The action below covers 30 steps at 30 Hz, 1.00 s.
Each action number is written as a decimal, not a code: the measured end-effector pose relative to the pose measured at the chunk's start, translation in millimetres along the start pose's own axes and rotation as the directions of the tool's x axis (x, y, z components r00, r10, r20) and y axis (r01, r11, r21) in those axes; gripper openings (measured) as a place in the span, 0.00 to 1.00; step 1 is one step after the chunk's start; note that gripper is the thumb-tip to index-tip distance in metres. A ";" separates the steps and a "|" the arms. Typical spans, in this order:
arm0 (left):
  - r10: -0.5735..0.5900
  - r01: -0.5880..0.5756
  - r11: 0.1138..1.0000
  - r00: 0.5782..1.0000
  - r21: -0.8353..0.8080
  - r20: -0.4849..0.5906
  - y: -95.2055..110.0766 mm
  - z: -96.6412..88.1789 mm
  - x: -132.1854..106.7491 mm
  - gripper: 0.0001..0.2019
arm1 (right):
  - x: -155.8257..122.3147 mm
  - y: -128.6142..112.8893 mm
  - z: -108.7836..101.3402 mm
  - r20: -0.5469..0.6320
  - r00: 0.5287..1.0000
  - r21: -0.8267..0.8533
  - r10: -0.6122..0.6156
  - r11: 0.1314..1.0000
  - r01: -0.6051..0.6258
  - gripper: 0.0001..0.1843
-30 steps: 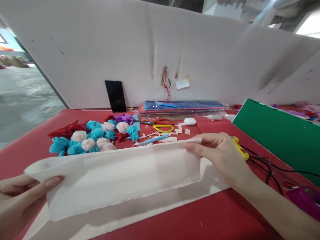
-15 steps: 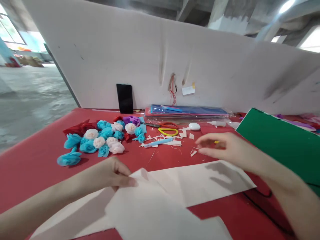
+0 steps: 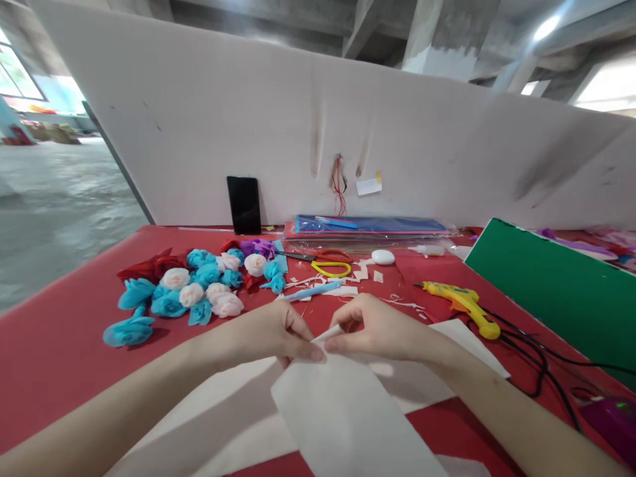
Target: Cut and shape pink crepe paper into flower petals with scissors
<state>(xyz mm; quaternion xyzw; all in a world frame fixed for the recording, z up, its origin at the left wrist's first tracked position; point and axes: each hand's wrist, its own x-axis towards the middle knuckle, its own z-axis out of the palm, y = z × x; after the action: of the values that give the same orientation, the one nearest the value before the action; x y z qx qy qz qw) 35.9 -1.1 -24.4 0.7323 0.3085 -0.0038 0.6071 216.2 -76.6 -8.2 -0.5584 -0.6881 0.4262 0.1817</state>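
No writing can be read anywhere. The taped-up note (image 3: 368, 186) is too small and blurred (any marks on it are illegible). The phone (image 3: 244, 204) screen is dark, the glue gun (image 3: 460, 299) shows no legible brand, and the paper (image 3: 342, 411) is blank.

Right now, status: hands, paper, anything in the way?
Both pinch far end of white paper strip: left hand, right hand. Strip lies over a larger white sheet. Yellow glue gun to the right, apart from hands.
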 end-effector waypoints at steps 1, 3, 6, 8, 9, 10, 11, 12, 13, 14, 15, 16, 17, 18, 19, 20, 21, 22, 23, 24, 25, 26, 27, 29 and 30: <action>-0.001 0.001 1.000 1.000 -0.001 0.000 1.3 -0.9 -1.7 0.08 | -0.4 0.1 -3.1 -0.004 1.000 0.015 0.001 1.000 -0.001 0.14; -0.006 0.006 1.000 1.000 -0.015 0.003 3.6 -2.6 -5.4 0.06 | -2.3 0.4 -9.9 -0.012 1.000 0.035 0.001 0.999 -0.001 0.13; -0.024 0.025 0.998 1.000 -0.055 0.009 6.7 -3.6 -10.5 0.04 | -5.7 0.8 -19.3 -0.001 1.000 0.043 0.004 0.999 -0.004 0.14; -0.036 0.036 0.997 0.999 -0.064 0.008 8.6 -2.4 -12.8 0.04 | -6.7 -0.2 -21.9 0.020 1.000 0.033 0.002 0.999 -0.003 0.12; -0.039 0.039 0.997 0.999 -0.060 0.004 9.5 -1.2 -13.5 0.04 | -6.5 -1.3 -21.5 0.030 1.000 0.026 -0.002 1.000 0.001 0.11; -0.043 0.043 0.998 0.999 -0.054 -0.002 10.3 0.3 -14.0 0.04 | -6.0 -2.7 -20.0 0.038 0.999 0.023 -0.010 1.000 0.009 0.10; -0.046 0.045 0.998 0.999 -0.048 -0.008 10.9 1.7 -14.1 0.04 | -5.0 -4.2 -17.6 0.044 0.999 0.027 -0.021 0.999 0.019 0.11; -0.050 0.049 0.998 0.999 -0.041 -0.014 11.2 3.1 -13.9 0.04 | -3.9 -5.7 -14.6 0.049 0.998 0.035 -0.030 0.999 0.029 0.12; -0.052 0.051 0.998 0.998 -0.033 -0.018 11.3 4.3 -13.5 0.03 | -2.7 -6.8 -11.2 0.055 0.998 0.047 -0.037 0.998 0.035 0.12; -0.050 0.049 0.999 0.999 -0.024 -0.015 11.1 5.3 -13.1 0.03 | -1.5 -7.6 -7.9 0.062 0.997 0.061 -0.041 0.997 0.038 0.12; -0.045 0.045 0.999 0.999 -0.015 -0.005 10.7 6.0 -12.7 0.03 | -0.6 -7.8 -5.0 0.067 0.997 0.071 -0.044 0.997 0.039 0.12; -0.039 0.039 0.999 0.999 -0.006 0.010 10.2 6.5 -12.5 0.04 | 0.0 -7.7 -2.7 0.072 0.996 0.077 -0.044 0.996 0.038 0.11; -0.033 0.033 0.999 0.999 0.002 0.025 9.9 6.8 -12.6 0.05 | 0.1 -7.3 -1.3 0.076 0.996 0.079 -0.042 0.996 0.036 0.10; -0.026 0.026 1.000 0.999 0.006 0.037 9.9 7.1 -13.1 0.05 | -0.1 -6.7 -1.0 0.078 0.996 0.078 -0.044 0.996 0.038 0.09; -0.022 0.021 1.000 0.999 0.008 0.044 10.2 7.3 -13.9 0.05 | -0.8 -6.1 -1.9 0.079 0.996 0.078 -0.046 0.996 0.040 0.09; -0.021 0.021 1.000 0.999 0.009 0.043 11.0 7.5 -15.1 0.06 | -1.8 -5.6 -4.0 0.082 0.995 0.076 -0.049 0.996 0.043 0.10; -0.023 0.023 1.000 0.999 0.009 0.035 12.2 7.6 -16.4 0.06 | -3.1 -5.1 -7.3 0.086 0.995 0.075 -0.054 0.996 0.047 0.10; -0.028 0.027 1.000 0.999 0.005 0.029 13.7 7.5 -17.8 0.05 | -4.6 -4.6 -11.7 0.092 0.994 0.073 -0.057 0.996 0.051 0.10; -0.034 0.034 0.999 0.999 -0.001 0.026 15.3 7.3 -19.1 0.05 | -6.1 -3.9 -16.8 0.095 0.994 0.071 -0.060 0.996 0.053 0.10; -0.041 0.041 0.999 0.999 -0.006 0.025 16.9 6.7 -20.3 0.05 | -7.7 -2.9 -22.6 0.097 0.994 0.068 -0.059 0.996 0.053 0.09; -0.048 0.048 0.999 0.999 -0.013 0.021 18.4 5.9 -21.1 0.04 | -9.2 -1.6 -28.5 0.094 0.994 0.066 -0.055 0.997 0.049 0.08; -0.054 0.054 0.998 0.998 -0.021 0.019 19.4 5.0 -21.7 0.04 | -10.5 -0.1 -34.2 0.086 0.995 0.064 -0.049 0.997 0.044 0.08; -0.061 0.061 0.998 0.998 -0.025 0.015 20.2 3.9 -22.1 0.04 | -11.5 1.5 -39.4 0.070 0.997 0.064 -0.044 0.997 0.039 0.08; -0.076 0.076 0.997 0.997 -0.028 0.001 20.8 1.7 -22.2 0.03 | -12.4 4.3 -46.8 0.013 0.999 0.075 -0.039 0.996 0.038 0.09; -0.083 0.082 0.996 0.997 -0.026 -0.005 20.7 0.8 -22.2 0.03 | -12.2 5.2 -48.4 -0.025 0.999 0.087 -0.041 0.995 0.043 0.10</action>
<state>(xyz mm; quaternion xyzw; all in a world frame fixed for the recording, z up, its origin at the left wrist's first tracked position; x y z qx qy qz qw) 27.7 -13.2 2.2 0.7109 0.3404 -0.0226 0.6150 258.3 -69.3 18.1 -0.5402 -0.6784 0.4454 0.2229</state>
